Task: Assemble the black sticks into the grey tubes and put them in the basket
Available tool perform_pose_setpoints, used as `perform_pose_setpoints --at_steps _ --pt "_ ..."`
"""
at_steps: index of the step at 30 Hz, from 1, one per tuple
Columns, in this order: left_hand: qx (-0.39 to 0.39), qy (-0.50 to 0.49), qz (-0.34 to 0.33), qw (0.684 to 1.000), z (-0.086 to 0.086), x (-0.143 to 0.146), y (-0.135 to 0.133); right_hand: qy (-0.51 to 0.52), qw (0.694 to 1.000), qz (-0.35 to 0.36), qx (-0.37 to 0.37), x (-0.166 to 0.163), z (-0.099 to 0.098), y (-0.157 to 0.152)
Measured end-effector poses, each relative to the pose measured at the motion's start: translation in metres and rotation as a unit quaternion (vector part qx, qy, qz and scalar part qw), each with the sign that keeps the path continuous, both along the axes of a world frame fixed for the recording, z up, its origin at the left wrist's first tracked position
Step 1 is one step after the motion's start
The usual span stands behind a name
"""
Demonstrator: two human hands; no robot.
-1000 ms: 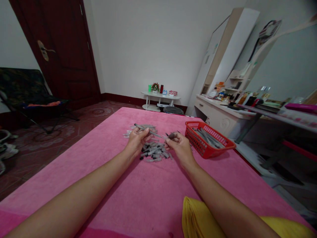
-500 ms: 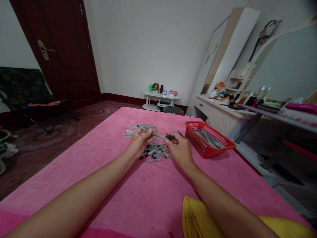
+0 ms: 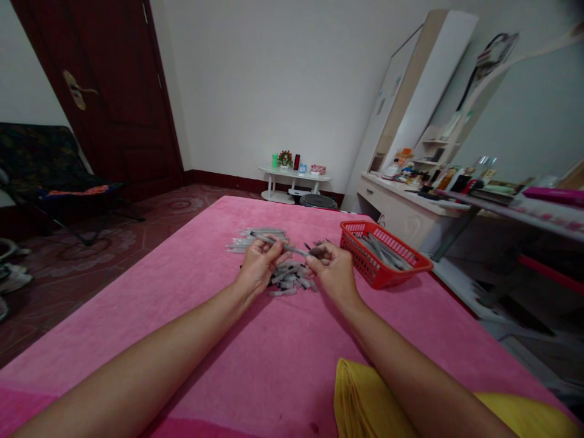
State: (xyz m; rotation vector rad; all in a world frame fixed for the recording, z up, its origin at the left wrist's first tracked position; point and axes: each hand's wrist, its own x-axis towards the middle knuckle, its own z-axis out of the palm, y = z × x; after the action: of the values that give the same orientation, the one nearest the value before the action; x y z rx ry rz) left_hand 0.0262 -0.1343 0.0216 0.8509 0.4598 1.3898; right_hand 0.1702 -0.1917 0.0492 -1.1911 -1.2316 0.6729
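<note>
Between my hands a slim grey pen point(image 3: 294, 249) lies slantwise above the pink cloth, its dark end to the left. My left hand point(image 3: 258, 263) is closed around its barrel with thumb and fingers. At the other end, my right hand point(image 3: 337, 272) pinches the tip; part of that grip is hidden by the fingers. Under the pen is a heap of clear and black pen caps point(image 3: 287, 280). Behind my left hand lies a row of translucent pen barrels point(image 3: 238, 245). Small dark pieces point(image 3: 323, 242) lie behind my right hand, partly covered.
A red plastic basket point(image 3: 381, 280) with several grey pens stands right of my right hand. Yellow cloth point(image 3: 360, 401) lies beneath my right forearm. The pink-covered table point(image 3: 196, 359) has a dressing table point(image 3: 406, 204) beyond its right side and a folding chair point(image 3: 59, 176) to the left.
My left hand has shifted slightly to the right along with the pen, and the two hands are a little closer together. The view has shifted slightly.
</note>
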Motion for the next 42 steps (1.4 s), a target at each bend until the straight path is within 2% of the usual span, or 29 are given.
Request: perform_pose_setpoints --at_steps 4,8,16,21,25,28,31,35,38,42 --pt "0.005 0.008 0.004 1.0 0.004 0.0 -0.004 0.022 0.999 0.017 -0.015 0.002 0.004 0.0" --pt "0.007 0.014 0.006 1.0 0.007 0.0 -0.007 0.067 0.994 0.059 -0.061 0.006 0.007 0.001" --pt "0.015 0.01 0.004 1.0 0.005 0.0 -0.004 0.185 0.962 0.128 -0.156 0.008 0.011 -0.001" --pt "-0.045 0.005 0.01 0.999 0.001 0.001 0.006 0.197 0.936 0.209 -0.203 0.005 0.018 -0.001" --pt "-0.075 0.03 -0.058 0.995 0.001 -0.001 0.008 0.169 0.952 0.167 -0.193 0.011 0.012 0.005" --pt "-0.071 0.063 -0.159 0.983 0.001 -0.003 0.004 0.157 0.961 0.143 -0.178 0.015 0.006 0.009" --pt "-0.062 0.094 -0.262 0.959 0.004 -0.003 -0.004 0.156 0.959 0.17 -0.167 0.014 0.004 0.009" --pt "-0.03 0.122 -0.338 0.933 0.008 -0.004 -0.014 0.152 0.951 0.221 -0.157 0.011 0.004 0.006" --pt "-0.021 0.13 -0.341 0.931 0.007 -0.005 -0.013 0.163 0.953 0.208 -0.149 0.013 0.01 0.006" --pt "-0.03 0.124 -0.249 0.96 0.003 -0.008 -0.001 0.237 0.965 0.086 -0.068 0.033 0.029 0.009"
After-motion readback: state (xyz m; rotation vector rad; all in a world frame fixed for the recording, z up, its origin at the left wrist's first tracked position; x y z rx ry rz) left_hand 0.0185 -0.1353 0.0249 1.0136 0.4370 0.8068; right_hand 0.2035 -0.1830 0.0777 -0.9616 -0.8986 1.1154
